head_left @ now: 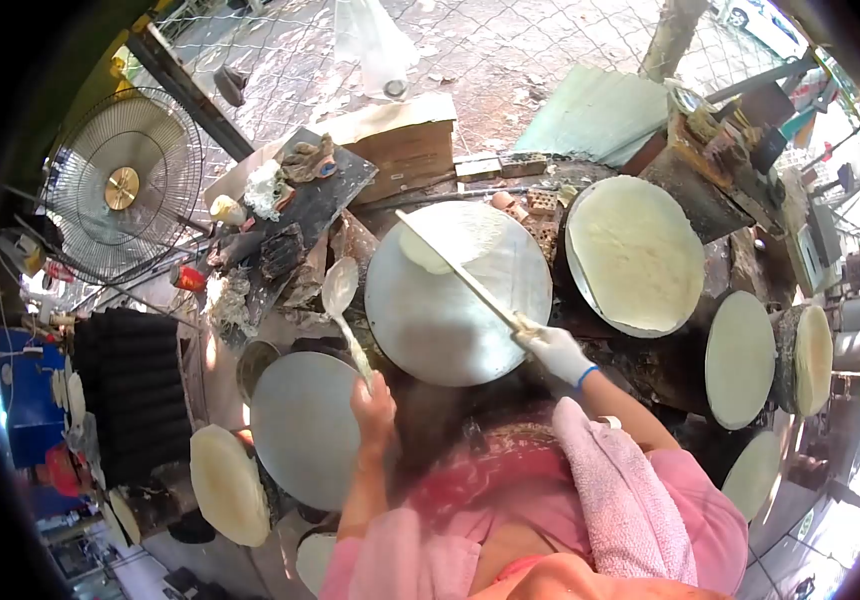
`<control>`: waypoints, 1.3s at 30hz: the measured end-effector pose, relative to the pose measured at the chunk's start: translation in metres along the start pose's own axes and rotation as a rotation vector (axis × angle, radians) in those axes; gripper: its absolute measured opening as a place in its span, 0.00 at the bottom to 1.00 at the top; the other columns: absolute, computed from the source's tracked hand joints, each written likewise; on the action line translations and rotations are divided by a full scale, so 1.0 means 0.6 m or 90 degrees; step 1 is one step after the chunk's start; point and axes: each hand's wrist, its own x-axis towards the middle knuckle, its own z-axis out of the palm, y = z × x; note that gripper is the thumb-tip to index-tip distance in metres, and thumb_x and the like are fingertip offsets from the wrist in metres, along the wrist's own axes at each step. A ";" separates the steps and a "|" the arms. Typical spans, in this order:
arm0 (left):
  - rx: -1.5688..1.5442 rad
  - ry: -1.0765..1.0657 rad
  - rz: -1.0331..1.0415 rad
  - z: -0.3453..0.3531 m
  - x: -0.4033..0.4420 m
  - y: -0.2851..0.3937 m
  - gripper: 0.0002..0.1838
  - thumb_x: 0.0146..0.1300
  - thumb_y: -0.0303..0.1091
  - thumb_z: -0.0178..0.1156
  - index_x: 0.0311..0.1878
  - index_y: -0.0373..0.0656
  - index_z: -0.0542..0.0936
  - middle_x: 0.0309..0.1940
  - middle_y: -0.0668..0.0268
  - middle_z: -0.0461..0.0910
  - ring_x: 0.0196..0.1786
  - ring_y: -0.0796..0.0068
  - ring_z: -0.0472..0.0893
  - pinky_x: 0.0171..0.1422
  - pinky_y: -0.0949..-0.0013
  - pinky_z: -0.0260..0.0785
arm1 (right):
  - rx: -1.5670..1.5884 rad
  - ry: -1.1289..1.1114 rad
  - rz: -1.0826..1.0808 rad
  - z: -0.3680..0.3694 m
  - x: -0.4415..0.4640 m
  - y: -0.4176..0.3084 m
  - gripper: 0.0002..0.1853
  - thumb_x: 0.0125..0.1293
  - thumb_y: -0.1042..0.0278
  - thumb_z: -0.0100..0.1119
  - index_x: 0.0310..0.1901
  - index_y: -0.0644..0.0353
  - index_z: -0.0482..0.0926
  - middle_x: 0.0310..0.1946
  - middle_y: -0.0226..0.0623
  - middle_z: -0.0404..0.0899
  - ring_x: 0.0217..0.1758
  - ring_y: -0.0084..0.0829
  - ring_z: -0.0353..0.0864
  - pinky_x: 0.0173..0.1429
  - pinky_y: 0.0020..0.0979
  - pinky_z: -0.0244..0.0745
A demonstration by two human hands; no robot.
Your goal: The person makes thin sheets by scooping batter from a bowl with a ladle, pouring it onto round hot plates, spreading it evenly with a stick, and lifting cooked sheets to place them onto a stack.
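My bare left hand (375,410) is closed round the handle of a ladle (341,288), whose batter-smeared bowl points away from me, just left of the round griddle (420,335). In a white glove with a blue cuff, my right hand (558,356) grips a long wooden stick (460,273). The stick slants across the griddle, and its far end lies over a patch of pale batter (470,232) on the far half of the plate. Whether the stick touches the batter, I cannot tell.
A second griddle (305,430) is at near left. On the right, a round plate carries a wide pale sheet (640,255); more round plates (740,360) follow beyond it. A fan (122,188) stands far left. Bricks (525,165) and a wooden box (400,145) line the back.
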 end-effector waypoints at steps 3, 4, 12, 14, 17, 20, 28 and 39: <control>-0.010 0.044 0.002 -0.005 -0.046 0.002 0.09 0.74 0.36 0.54 0.36 0.46 0.68 0.19 0.77 0.63 0.17 0.89 0.61 0.16 0.80 0.54 | 0.008 0.062 -0.032 -0.077 0.021 0.010 0.27 0.69 0.52 0.63 0.65 0.55 0.75 0.29 0.28 0.81 0.29 0.16 0.73 0.36 0.24 0.71; -0.008 0.070 -0.003 -0.005 -0.056 -0.004 0.11 0.74 0.36 0.54 0.35 0.46 0.67 0.19 0.77 0.63 0.17 0.89 0.61 0.16 0.80 0.54 | 0.037 0.072 -0.107 -0.087 0.057 0.068 0.27 0.69 0.52 0.62 0.65 0.56 0.75 0.31 0.27 0.80 0.29 0.15 0.72 0.36 0.24 0.71; -0.030 0.163 -0.047 0.038 -0.115 -0.007 0.10 0.74 0.36 0.54 0.36 0.46 0.67 0.19 0.76 0.64 0.16 0.88 0.62 0.16 0.79 0.56 | -0.004 -0.122 -0.064 -0.093 0.066 -0.006 0.24 0.71 0.52 0.59 0.57 0.64 0.81 0.33 0.29 0.83 0.34 0.19 0.76 0.41 0.26 0.72; -0.041 0.188 -0.050 0.049 -0.122 -0.005 0.10 0.74 0.36 0.54 0.36 0.46 0.67 0.19 0.75 0.65 0.16 0.87 0.62 0.16 0.79 0.56 | -0.056 -0.010 -0.223 -0.143 0.103 0.004 0.25 0.71 0.51 0.58 0.60 0.62 0.79 0.36 0.29 0.84 0.37 0.21 0.77 0.47 0.28 0.74; -0.038 0.221 -0.058 0.059 -0.134 -0.007 0.10 0.74 0.36 0.54 0.36 0.46 0.68 0.19 0.74 0.65 0.15 0.86 0.62 0.16 0.79 0.56 | -0.007 -0.227 0.011 -0.165 0.142 -0.003 0.22 0.71 0.53 0.59 0.57 0.61 0.81 0.28 0.24 0.77 0.30 0.17 0.71 0.36 0.24 0.69; -0.041 0.256 -0.072 0.070 -0.148 -0.019 0.10 0.74 0.35 0.54 0.36 0.45 0.68 0.20 0.73 0.66 0.15 0.85 0.63 0.16 0.79 0.57 | 0.007 -0.330 0.040 -0.124 0.142 0.006 0.20 0.70 0.54 0.61 0.55 0.61 0.83 0.25 0.21 0.75 0.25 0.15 0.67 0.30 0.22 0.64; -0.007 0.303 -0.073 0.096 -0.168 -0.030 0.10 0.76 0.37 0.51 0.39 0.42 0.69 0.20 0.72 0.65 0.14 0.84 0.63 0.14 0.76 0.56 | -0.079 -0.297 0.014 -0.217 0.236 -0.048 0.22 0.71 0.54 0.61 0.60 0.58 0.80 0.23 0.17 0.71 0.22 0.13 0.63 0.25 0.20 0.61; -0.028 0.358 -0.117 0.113 -0.197 -0.023 0.09 0.73 0.36 0.55 0.39 0.43 0.69 0.23 0.70 0.68 0.16 0.85 0.64 0.17 0.78 0.57 | -0.131 -0.345 -0.039 -0.230 0.314 -0.069 0.22 0.67 0.55 0.64 0.59 0.57 0.82 0.27 0.22 0.77 0.26 0.14 0.69 0.30 0.24 0.68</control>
